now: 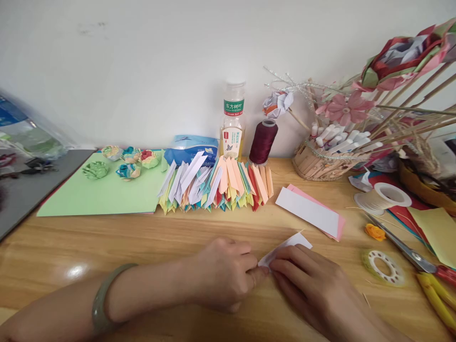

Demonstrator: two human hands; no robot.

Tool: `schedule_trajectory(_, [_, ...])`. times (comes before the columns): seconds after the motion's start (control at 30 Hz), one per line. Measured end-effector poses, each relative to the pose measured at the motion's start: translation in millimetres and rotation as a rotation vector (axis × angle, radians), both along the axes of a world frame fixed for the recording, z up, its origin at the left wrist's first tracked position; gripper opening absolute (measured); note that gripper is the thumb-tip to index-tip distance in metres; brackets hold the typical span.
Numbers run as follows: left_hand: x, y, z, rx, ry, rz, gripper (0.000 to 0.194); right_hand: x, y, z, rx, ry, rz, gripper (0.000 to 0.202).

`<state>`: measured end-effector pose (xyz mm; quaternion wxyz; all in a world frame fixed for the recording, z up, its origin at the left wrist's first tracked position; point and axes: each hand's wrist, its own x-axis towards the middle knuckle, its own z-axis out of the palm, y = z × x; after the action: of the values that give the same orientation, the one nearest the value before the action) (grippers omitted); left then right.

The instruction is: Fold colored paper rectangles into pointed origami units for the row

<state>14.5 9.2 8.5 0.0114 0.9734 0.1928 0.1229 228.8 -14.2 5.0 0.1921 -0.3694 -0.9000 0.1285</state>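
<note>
A small white piece of paper (287, 243), which looks folded, lies at a slant on the wooden table under my fingers. My left hand (228, 273) is closed, its thumb and forefinger pinching the paper's left end. From the right, my right hand (313, 280) presses its bent fingers together on the paper's near side. Just behind it rest white strips of paper (309, 211) on top of pink ones. Part of the paper is hidden by my right fingers.
Folded paper pieces (213, 183) stand in a row behind my hands. Small paper flowers (128, 171) sit on green sheets (89, 199) at left. A tea bottle (233, 123), thread spool (263, 142) and basket (320, 164) line the wall. Scissors (409, 251) and a tape roll (384, 267) lie right.
</note>
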Motion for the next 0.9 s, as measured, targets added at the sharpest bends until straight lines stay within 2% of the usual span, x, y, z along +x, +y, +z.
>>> schedule_trajectory(0.1, [-0.4, -1.0, 1.3, -0.013, 0.022, 0.013, 0.028, 1.9, -2.4, 3.4, 0.123, -0.064, 0.052, 0.019])
schedule_trajectory(0.2, [-1.0, 0.2, 1.3, -0.003, 0.037, 0.009, 0.025, 5.4, -0.9, 8.6, 0.162, -0.089, 0.107, 0.021])
schedule_trajectory(0.33, [-2.1, 5.6, -1.3, 0.111, -0.073, 0.029, 0.006, 7.9, 3.6, 15.5, 0.071, -0.099, 0.237, 0.025])
schedule_trajectory(0.43, [-1.7, 9.6, -3.7, 0.201, -0.119, 0.090, 0.020, 5.2, 4.0, 16.5, 0.046, -0.137, 0.274, 0.027])
schedule_trajectory(0.53, [-0.6, 10.0, -5.0, 0.170, -0.109, 0.124, 0.019, 1.0, 2.7, 14.3, 0.060, -0.153, 0.232, 0.025])
schedule_trajectory(0.67, [-0.8, 6.8, -5.7, 0.051, -0.090, 0.029, 0.018, -1.7, 1.8, 15.2, -0.027, -0.132, 0.130, 0.021])
schedule_trajectory(0.83, [-1.8, 8.6, -5.4, 0.137, -0.108, -0.043, 0.023, 2.4, 3.5, 18.9, -0.160, -0.078, 0.084, 0.018])
schedule_trajectory(0.9, [-2.0, 12.7, -4.3, 0.170, -0.109, -0.077, 0.022, 6.0, 6.3, 15.9, -0.211, -0.017, 0.014, 0.021])
